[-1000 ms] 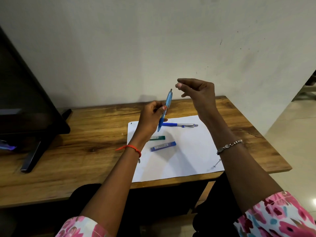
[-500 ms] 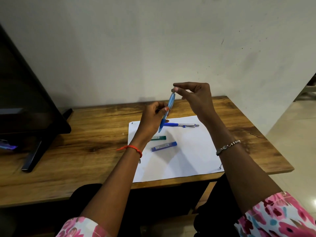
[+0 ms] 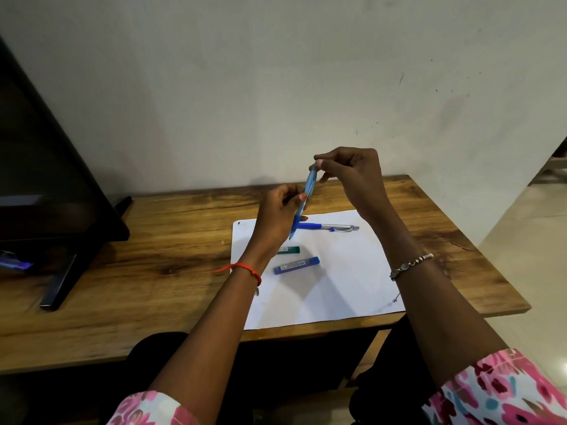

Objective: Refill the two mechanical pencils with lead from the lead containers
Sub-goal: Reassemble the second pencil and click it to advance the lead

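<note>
The light blue pencil [image 3: 307,197] is held above the paper [image 3: 337,280], tip down. It looks light, stiff and smooth; I would hold it at the middle. The left hand [image 3: 277,216] is closed around its barrel. The right hand [image 3: 352,176] pinches its top end with the fingertips [image 3: 319,163].

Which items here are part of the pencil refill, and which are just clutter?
Part of the job:
- light blue pencil, held in left hand, right hand at its top
- second pencil
- green lead container
- blue lead container

Just there:
- white paper
- monitor
- wooden table
</note>
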